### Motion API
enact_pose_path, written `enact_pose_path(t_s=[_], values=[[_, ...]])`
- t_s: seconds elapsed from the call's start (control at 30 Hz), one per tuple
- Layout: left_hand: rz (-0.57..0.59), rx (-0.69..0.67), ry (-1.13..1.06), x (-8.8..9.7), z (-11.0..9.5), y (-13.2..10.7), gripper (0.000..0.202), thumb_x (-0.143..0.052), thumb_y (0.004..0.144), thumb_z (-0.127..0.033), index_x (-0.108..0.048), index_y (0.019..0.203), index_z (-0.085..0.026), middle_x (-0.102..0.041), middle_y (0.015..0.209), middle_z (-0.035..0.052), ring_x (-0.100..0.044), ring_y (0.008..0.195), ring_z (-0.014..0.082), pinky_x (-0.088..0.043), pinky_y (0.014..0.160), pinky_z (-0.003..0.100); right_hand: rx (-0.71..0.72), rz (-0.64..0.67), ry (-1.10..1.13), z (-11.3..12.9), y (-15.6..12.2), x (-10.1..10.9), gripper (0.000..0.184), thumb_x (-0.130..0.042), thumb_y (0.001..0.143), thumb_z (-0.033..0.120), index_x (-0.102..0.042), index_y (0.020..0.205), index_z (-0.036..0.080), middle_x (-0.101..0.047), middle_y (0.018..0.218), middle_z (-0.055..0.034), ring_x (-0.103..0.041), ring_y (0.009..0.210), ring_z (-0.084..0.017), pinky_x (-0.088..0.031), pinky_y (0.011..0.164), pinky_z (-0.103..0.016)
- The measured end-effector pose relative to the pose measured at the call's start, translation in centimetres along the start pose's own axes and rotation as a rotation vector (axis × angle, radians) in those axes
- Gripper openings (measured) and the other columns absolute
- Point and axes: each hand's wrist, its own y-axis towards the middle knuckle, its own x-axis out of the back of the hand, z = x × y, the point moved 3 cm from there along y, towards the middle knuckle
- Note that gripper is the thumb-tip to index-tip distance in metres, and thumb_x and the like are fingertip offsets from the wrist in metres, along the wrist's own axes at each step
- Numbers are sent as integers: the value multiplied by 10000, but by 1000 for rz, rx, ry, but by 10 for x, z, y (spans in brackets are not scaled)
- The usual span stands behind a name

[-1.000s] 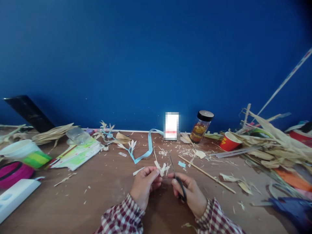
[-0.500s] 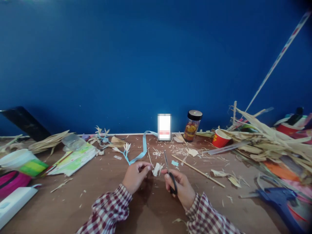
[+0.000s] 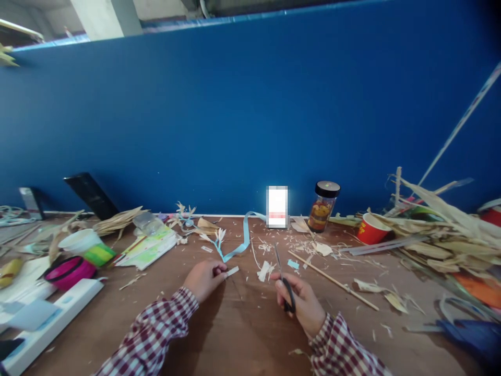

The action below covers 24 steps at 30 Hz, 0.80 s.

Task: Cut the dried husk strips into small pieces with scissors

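Observation:
My left hand (image 3: pixel 206 281) is closed, pinching a small pale strip (image 3: pixel 232 271) that sticks out to the right of the fingertips. My right hand (image 3: pixel 300 303) is wrapped round the black handles of a pair of scissors (image 3: pixel 288 292), whose blades point away from me. Just beyond the left hand lies a white flower (image 3: pixel 219 240) on a blue stem, joined to a long light-blue ribbon (image 3: pixel 246 230). Pale husk pieces (image 3: pixel 264 271) rest on the table between the hands. A small blue scrap (image 3: pixel 293 264) lies beyond the scissors.
A thin wooden stick (image 3: pixel 336 282), a jar with a black lid (image 3: pixel 324 208) and a red paper cup (image 3: pixel 371 230) stand or lie to the right, by piled corn husks (image 3: pixel 438 235). A blue glue gun (image 3: pixel 473 334) is at the right edge. On the left is a white power strip (image 3: pixel 58 324).
My left hand has moved left, away from the scissors, and a pale strip now shows at its fingertips. The right hand still holds the scissors. The view has turned left.

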Motion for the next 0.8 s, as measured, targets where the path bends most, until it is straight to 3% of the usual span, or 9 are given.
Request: enact_pose_path(t_s=[0.17, 0.37, 0.5, 0.57, 0.8], values=[[-20, -43, -95, -5, -1, 3, 130, -571, 619, -302, -629, 571, -197, -575, 521, -12, -492, 511, 134, -289, 493, 209, -6, -9, -1, -1, 1, -1, 388, -544, 732, 467, -556, 957, 151, -483, 504, 50, -380, 390, -57, -265, 327, -139], [-49, 0, -222, 0, -7, 1, 110, -579, 605, -264, -579, 532, -182, -536, 461, -28, -476, 462, 121, -306, 467, 203, 12, -3, -8, -3, 2, -1, 387, -543, 737, 451, -558, 970, 142, -493, 498, 50, -379, 382, -58, -252, 326, -147], [18, 180, -662, -7, -25, -5, 159, -599, 623, -288, -585, 726, -167, -570, 540, -26, -503, 455, 112, -394, 456, 216, 37, -4, -32, 0, 0, -2, 368, -531, 748, 445, -566, 952, 139, -497, 496, 50, -370, 383, -51, -270, 336, -144], [77, 235, -928, -16, -40, -10, 242, -626, 619, -250, -586, 838, -155, -608, 630, -8, -547, 522, 103, -448, 526, 221, 43, -4, -37, 1, 0, -3, 366, -532, 747, 446, -568, 946, 141, -499, 498, 48, -382, 395, -54, -272, 336, -139], [111, 356, -1341, -43, -80, -22, 208, -676, 600, -123, -592, 790, -119, -619, 625, 18, -568, 521, 79, -484, 516, 177, 50, -2, -33, -1, -1, -3, 388, -541, 741, 442, -566, 989, 145, -512, 504, 53, -377, 387, -50, -265, 339, -139]])
